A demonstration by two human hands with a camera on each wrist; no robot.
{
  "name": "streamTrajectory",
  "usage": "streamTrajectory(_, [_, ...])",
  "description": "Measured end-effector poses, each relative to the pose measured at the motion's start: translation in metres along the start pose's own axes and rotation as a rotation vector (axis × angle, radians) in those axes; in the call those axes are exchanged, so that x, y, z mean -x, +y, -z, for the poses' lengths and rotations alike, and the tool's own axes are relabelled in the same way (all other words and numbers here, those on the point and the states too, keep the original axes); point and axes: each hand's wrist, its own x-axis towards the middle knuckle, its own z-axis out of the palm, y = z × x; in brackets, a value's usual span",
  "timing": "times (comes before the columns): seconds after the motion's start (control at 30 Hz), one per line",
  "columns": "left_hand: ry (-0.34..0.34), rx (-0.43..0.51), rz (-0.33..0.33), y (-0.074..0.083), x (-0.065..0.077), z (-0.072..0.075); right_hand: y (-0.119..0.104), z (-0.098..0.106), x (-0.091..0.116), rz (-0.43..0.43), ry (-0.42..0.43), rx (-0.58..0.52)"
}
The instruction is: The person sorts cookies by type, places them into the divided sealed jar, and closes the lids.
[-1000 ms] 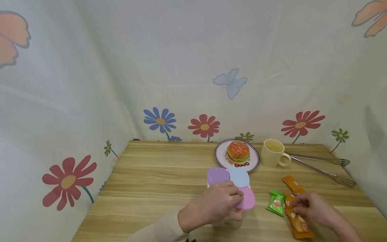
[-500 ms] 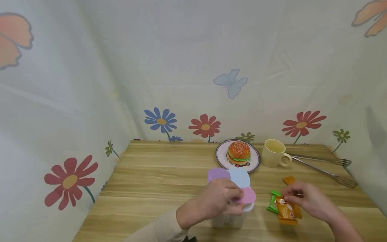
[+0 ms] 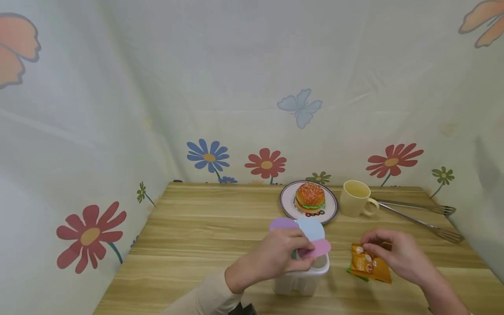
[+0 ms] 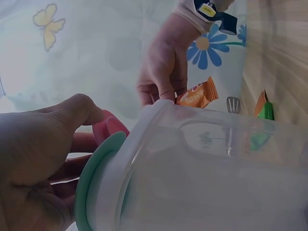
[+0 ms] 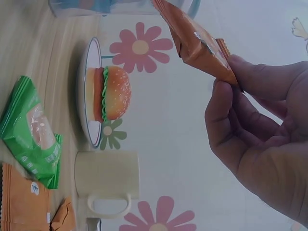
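My left hand (image 3: 275, 256) pinches the pink lid (image 3: 323, 247) of a clear plastic storage container (image 3: 293, 284) and holds it tilted up, with that compartment's opening showing below. The container's purple lid (image 3: 280, 223) and light blue lid (image 3: 311, 228) lie flat; a green lid (image 4: 94, 192) shows at its rim in the left wrist view. My right hand (image 3: 405, 256) pinches one orange snack packet (image 5: 202, 45) by its end, raised above the table to the right of the container. Below it lie a green snack packet (image 5: 33, 132) and more orange packets (image 5: 25, 197).
Behind the container, a toy hamburger (image 3: 309, 197) sits on a white plate (image 3: 288, 205) with a dark rim. A cream mug (image 3: 354, 200) stands to the plate's right. Two long metal utensils (image 3: 419, 222) lie at the table's right side. A flowered curtain (image 3: 236, 87) surrounds the wooden table (image 3: 197, 227).
My left hand has lifted the pink lid from lying flat to tilted open. My right hand has picked an orange packet off the table and brought it up and left toward the container.
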Motion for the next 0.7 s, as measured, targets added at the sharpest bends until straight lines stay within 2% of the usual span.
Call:
streamTrajectory(0.23, [0.029,0.039,-0.002,0.000,0.000,0.003,-0.012,0.001,-0.002,-0.034,0.018,0.035])
streamTrajectory(0.4, [0.051,0.039,0.002,-0.002,0.002,0.002,-0.020,0.000,-0.003,-0.021,0.048,0.029])
streamTrajectory(0.53, [0.089,0.050,0.005,-0.002,0.004,0.001,-0.026,-0.002,-0.003,0.010,0.082,0.027])
streamTrajectory(0.7, [0.132,0.064,0.020,-0.002,0.005,0.001,-0.032,-0.006,-0.003,0.112,0.160,0.019])
